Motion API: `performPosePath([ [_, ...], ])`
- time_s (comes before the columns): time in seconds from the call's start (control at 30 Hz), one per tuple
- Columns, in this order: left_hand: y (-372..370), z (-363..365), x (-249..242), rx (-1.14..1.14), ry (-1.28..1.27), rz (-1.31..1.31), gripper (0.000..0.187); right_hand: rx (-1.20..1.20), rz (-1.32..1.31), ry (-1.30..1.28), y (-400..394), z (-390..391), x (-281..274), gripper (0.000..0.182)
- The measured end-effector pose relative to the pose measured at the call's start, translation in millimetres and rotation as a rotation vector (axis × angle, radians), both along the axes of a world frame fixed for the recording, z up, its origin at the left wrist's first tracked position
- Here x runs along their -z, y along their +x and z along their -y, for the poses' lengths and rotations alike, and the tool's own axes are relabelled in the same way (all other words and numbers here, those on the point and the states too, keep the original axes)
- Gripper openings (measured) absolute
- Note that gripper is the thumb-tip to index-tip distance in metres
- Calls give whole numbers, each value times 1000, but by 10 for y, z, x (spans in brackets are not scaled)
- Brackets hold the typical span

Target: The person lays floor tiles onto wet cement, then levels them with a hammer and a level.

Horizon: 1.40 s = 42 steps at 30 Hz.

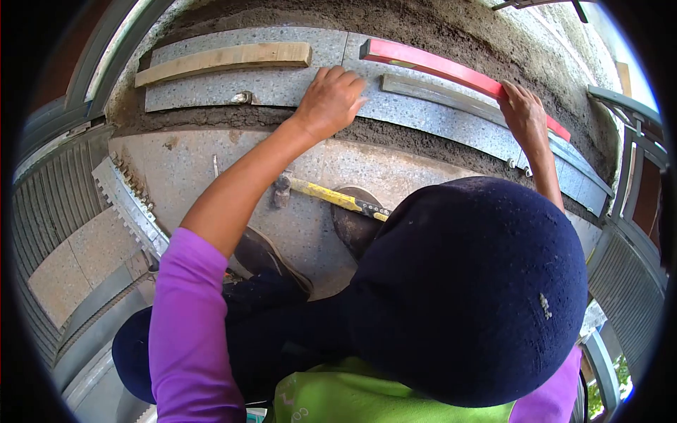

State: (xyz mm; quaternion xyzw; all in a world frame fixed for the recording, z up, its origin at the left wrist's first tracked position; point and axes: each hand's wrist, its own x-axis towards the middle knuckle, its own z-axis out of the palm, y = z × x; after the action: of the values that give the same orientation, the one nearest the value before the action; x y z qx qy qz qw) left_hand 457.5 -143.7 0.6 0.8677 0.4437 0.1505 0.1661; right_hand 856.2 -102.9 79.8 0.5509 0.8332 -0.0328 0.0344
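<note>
My right hand (523,113) has its fingers wrapped over the right part of a red spirit level (437,65), which lies along the back of the speckled grey tiles (416,116). My left hand (331,102) is curled knuckles-up on the tiles, near the joint between two of them; its fingertips are hidden. Between the hands a greyish wooden batten (444,97) lies in front of the level. Left of my left hand rests a lighter wooden batten (226,59).
Wet mortar (451,28) borders the tiles. A hammer with a yellow handle (324,192) lies by my shoes (271,254). At left is a mortar-caked notched trowel (130,204). Small metallic pieces (243,97) sit at the tile edge. Ribbed panels (60,183) flank the step.
</note>
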Motion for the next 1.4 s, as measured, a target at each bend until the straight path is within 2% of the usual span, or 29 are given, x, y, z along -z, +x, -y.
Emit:
performPosePath([
  [0.1, 221, -66, 93, -85, 13, 40, 39, 26, 16, 39, 113, 226, -194, 31],
  [0.2, 336, -175, -14, -44, -136, -47, 46, 46, 72, 43, 321, 468, -314, 29],
  [0.23, 370, -202, 91, -51, -78, 33, 45, 53, 96, 45, 385, 547, -324, 29],
  [0.4, 389, -354, 230, 28, 25, -20, 36, 110, 135, -34, 535, 829, -206, 29],
  [0.63, 347, -588, 142, 21, 124, -96, 31, 80, 92, -75, 417, 875, 166, 29],
  [0.67, 322, -623, 23, 22, 128, -97, 30, 78, 88, -83, 371, 862, 189, 29],
  [0.7, 246, -675, -101, 82, 29, -144, 29, 77, 84, -91, 327, 849, 212, 29],
  [0.8, -200, -780, -577, 217, 9, -167, 15, 50, 73, -96, 250, 821, 318, 30],
  [0.87, -520, -810, -854, 320, 156, -165, 10, 42, 74, -107, 173, 807, 349, 31],
  [1.0, -1087, -711, -1533, 361, 129, -295, 9, 34, 84, -146, 91, 779, 422, 34],
  [1.07, -1332, -587, -1786, 283, -45, -374, 13, 16, 77, -145, 71, 768, 445, 36],
  [1.17, -1819, -313, -1779, 177, 34, -429, 29, 27, 83, -177, -30, 743, 449, 38],
  [1.27, -2043, -49, -1874, 69, -35, -497, 29, 44, 78, -219, -167, 718, 399, 40],
  [1.4, -2257, 155, -1813, -1, -87, -451, 27, 11, 91, -195, -286, 701, 405, 41],
])
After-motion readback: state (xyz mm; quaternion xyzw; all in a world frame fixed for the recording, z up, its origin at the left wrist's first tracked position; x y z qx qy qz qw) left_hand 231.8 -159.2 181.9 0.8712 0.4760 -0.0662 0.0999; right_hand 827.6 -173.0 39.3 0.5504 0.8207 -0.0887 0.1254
